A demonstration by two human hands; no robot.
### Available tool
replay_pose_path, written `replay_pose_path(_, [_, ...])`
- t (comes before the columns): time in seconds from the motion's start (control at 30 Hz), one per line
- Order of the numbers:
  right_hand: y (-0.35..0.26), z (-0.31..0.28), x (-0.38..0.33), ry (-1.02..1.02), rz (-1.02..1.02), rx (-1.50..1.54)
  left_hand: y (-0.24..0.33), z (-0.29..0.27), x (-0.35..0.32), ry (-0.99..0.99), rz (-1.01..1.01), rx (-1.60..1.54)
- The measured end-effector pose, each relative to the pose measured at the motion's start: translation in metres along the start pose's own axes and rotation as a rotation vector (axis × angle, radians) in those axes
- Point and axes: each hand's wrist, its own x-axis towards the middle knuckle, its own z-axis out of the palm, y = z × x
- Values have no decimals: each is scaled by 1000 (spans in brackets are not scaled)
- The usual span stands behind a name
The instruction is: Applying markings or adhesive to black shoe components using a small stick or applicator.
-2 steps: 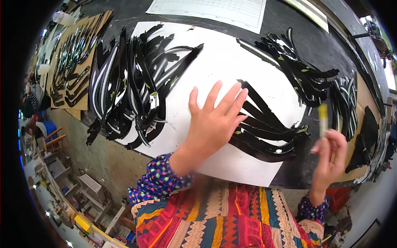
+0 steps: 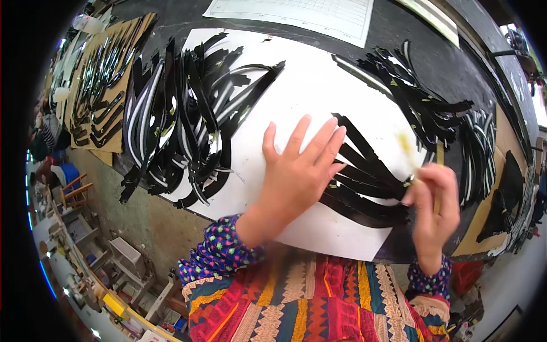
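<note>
My left hand [image 2: 296, 176] lies flat on the white sheet [image 2: 296, 85], fingers spread, its thumb side against several curved black strips [image 2: 364, 176]. These strips fan out to the right, their right ends gathered beside my right hand [image 2: 433, 205]. The right hand's fingers are closed on a slim stick with a yellow end [image 2: 404, 142]; motion blur hides its exact kind. It points up and left, over the right edge of the sheet. Part of the strips' right ends is hidden by the fingers.
A large heap of black strips with pale lining [image 2: 188, 114] covers the sheet's left side. Another bunch [image 2: 421, 100] lies at the upper right, with more strips [image 2: 478, 148] beyond. Cardboard with shiny strips [image 2: 102, 85] is far left. A printed paper form [image 2: 296, 17] lies at the back.
My right hand has moved left toward the strips' right ends, and the yellow-ended stick has tilted left. The left hand stays flat in nearly the same place.
</note>
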Motion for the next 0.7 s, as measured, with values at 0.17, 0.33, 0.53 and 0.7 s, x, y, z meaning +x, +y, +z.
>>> replay_pose_path(0.17, [18, 45, 34, -152, 88, 100, 5, -10, 3, -37, -28, -24])
replay_pose_path(0.33, [20, 49, 36, -138, -32, -179, 5, -11, 4, -53, -47, -13])
replay_pose_path(0.53, [25, 49, 37, -101, -117, -249, 5, -10, 3, -69, -60, -37])
replay_pose_path(0.7, [26, 51, 37, -78, -302, -352, 7, -11, 3, -72, -64, -38])
